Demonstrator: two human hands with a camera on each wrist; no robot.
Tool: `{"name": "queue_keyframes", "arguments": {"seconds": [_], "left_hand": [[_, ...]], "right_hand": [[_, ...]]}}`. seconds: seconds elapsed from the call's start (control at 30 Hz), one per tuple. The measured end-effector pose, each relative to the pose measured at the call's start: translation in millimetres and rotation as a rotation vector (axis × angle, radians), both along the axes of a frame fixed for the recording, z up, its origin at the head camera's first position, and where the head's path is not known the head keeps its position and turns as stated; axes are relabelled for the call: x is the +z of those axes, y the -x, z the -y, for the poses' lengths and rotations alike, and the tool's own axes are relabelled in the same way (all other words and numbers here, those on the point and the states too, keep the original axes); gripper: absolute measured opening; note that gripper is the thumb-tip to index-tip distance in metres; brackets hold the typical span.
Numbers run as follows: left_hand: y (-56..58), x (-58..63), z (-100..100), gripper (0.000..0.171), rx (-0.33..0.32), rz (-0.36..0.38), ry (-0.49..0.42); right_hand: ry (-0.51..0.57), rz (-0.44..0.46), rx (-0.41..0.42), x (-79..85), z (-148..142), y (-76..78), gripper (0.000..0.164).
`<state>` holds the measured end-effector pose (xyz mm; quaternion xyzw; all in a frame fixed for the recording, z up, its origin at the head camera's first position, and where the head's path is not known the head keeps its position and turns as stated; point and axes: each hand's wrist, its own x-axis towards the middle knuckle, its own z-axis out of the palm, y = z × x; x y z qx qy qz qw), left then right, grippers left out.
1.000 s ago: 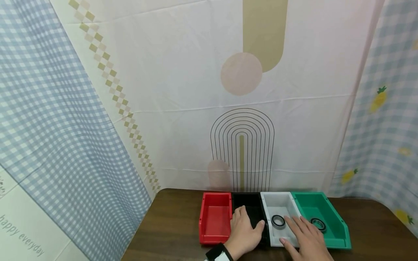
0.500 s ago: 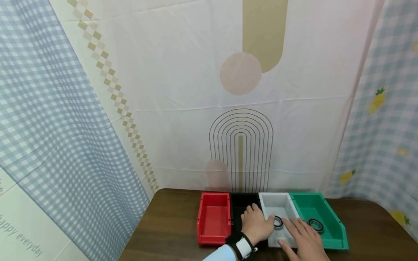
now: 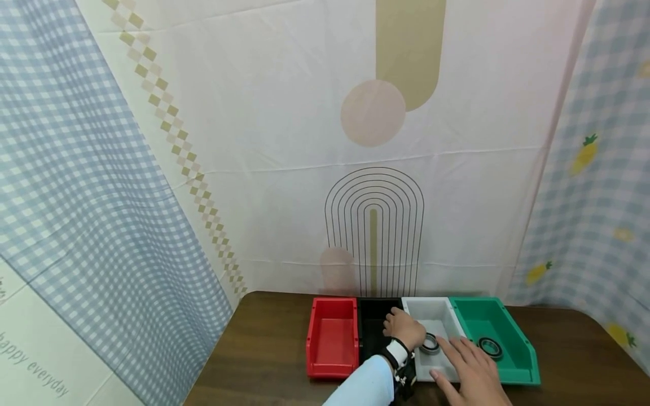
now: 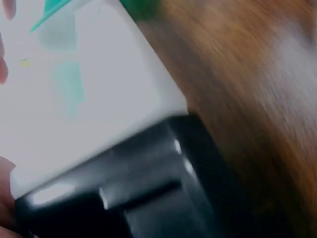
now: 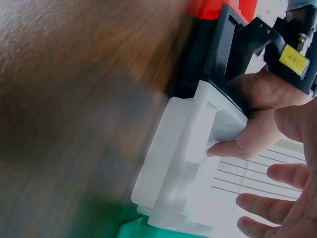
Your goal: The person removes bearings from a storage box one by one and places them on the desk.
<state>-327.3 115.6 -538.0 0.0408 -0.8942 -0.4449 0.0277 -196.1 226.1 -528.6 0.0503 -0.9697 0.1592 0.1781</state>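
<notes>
My left hand [image 3: 404,329] is over the divide between the black bin [image 3: 373,335] and the white bin [image 3: 431,310]. Its thumb reaches over the white bin, close to a ball bearing [image 3: 430,344] lying there. In the left wrist view its fingers [image 4: 7,9] and thumb stand wide apart at the left edge, with nothing seen between them. My right hand [image 3: 477,375] hovers over the front of the white and green bins, fingers spread, holding nothing. A second ball bearing [image 3: 490,348] lies in the green bin [image 3: 520,361].
Left of the black bin sits a red bin [image 3: 332,344], and all the bins stand side by side on a brown wooden table [image 3: 264,349]. A printed cloth [image 3: 284,225] hangs behind. Checked cloths flank both sides.
My left hand has gone from the black bin rightward and forward to the white bin's edge, its wrist turning and more sleeve showing. My right hand and both bearings have stayed nearly in place.
</notes>
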Motion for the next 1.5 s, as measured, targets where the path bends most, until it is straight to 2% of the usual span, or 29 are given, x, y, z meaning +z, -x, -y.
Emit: {"name": "queue_keyframes", "arguments": {"seconds": [0.27,0.57,0.87,1.2,1.5], "left_hand": [[-2.9,2.2,-3,0.063,0.019,0.015,-0.056],[-10.3,1.3,-5,0.057,0.039,0.008,-0.04],[-7.6,-2.1,-2,0.057,0.013,0.0,-0.026],[-7.2,-6.1,0,0.058,0.017,-0.005,-0.051],[-6.2,-3.9,1,0.056,0.026,-0.003,-0.062]], "right_hand": [[0.0,-0.007,-0.014,-2.3,-1,-0.2,0.064],[0.011,-0.023,-0.021,-4.7,-2,-3.5,0.063],[0.016,0.008,-0.016,-2.1,-3,-2.1,0.063],[0.009,0.016,-0.007,-1.8,-3,-0.5,0.063],[-0.008,0.028,0.006,2.2,-3,2.6,0.062]]}}
